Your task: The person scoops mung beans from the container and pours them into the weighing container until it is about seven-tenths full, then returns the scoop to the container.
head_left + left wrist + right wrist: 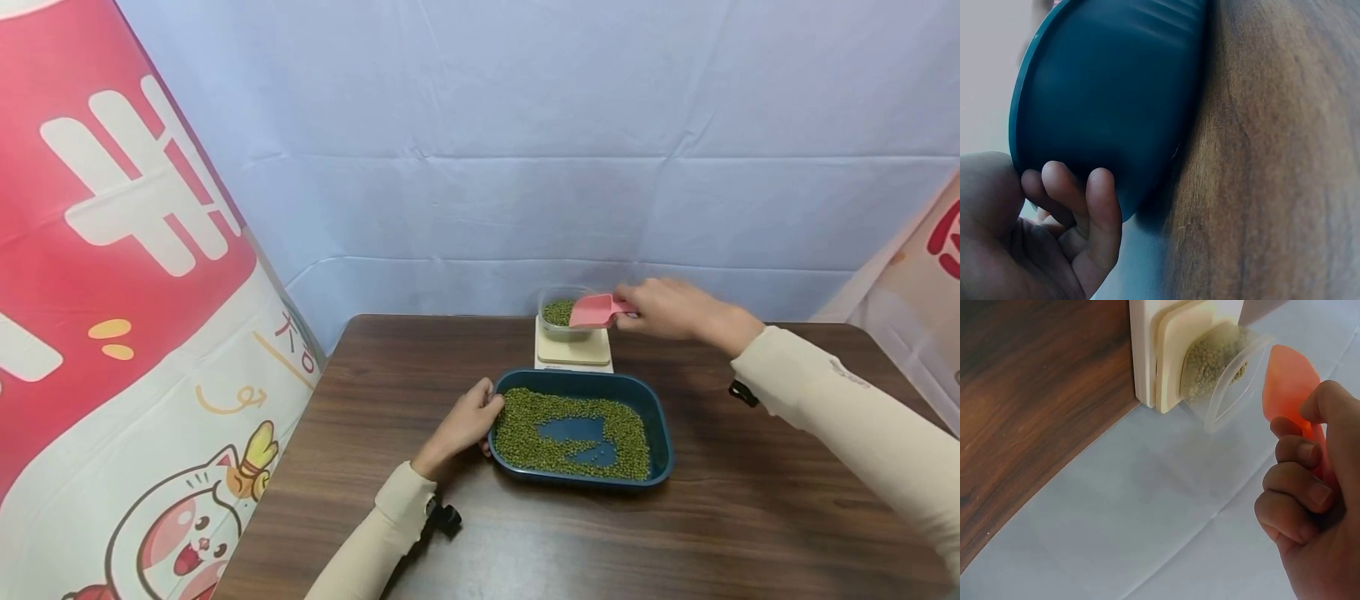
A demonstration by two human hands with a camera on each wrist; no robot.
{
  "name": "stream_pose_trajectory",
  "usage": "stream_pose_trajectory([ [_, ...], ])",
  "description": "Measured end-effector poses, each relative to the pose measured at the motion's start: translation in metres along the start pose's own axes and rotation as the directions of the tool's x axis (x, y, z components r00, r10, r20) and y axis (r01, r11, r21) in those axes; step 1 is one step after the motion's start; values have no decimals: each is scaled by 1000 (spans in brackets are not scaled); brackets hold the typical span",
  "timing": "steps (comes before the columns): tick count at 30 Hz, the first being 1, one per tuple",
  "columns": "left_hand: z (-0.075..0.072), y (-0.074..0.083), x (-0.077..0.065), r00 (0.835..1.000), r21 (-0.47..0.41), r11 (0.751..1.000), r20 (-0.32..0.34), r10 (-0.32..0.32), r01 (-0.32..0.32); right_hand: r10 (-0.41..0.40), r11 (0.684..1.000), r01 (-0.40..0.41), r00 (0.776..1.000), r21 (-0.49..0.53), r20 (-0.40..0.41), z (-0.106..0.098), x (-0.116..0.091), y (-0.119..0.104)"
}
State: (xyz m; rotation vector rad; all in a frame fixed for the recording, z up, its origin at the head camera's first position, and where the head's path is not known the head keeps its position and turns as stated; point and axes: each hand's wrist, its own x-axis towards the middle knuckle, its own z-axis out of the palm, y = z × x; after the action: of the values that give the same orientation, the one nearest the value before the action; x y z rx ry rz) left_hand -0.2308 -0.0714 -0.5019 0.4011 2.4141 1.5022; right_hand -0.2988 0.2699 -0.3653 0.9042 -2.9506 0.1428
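My right hand grips the handle of a pink scoop, its blade tilted at the rim of a clear plastic container. No beans show on the scoop. Green mung beans fill part of the container, which stands on a cream kitchen scale. Lower down, a dark blue tray holds a layer of the same beans, with bare patches in its middle. My left hand holds the tray's left end, thumb at the rim and fingers curled against the outer wall.
Everything stands on a dark brown wooden table. The scale sits at its back edge, just behind the tray. Pale cloth hangs behind the table, and a red and white printed banner hangs on the left.
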Motion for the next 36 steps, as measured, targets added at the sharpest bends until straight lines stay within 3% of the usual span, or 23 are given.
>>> stream_pose_trajectory([
  [16,1,0,-3,1000,3,1000,-6,-5,5,-164,986,162,986,-45,-44,-3,-28,-31],
  [24,0,1,-4,1000,5,1000,-5,-4,4,-175,983,173,984,-55,-37,0,-40,-45],
  [36,-1,0,-2,1000,8,1000,2,-1,1,-253,963,248,967,-102,-36,8,-55,-57],
])
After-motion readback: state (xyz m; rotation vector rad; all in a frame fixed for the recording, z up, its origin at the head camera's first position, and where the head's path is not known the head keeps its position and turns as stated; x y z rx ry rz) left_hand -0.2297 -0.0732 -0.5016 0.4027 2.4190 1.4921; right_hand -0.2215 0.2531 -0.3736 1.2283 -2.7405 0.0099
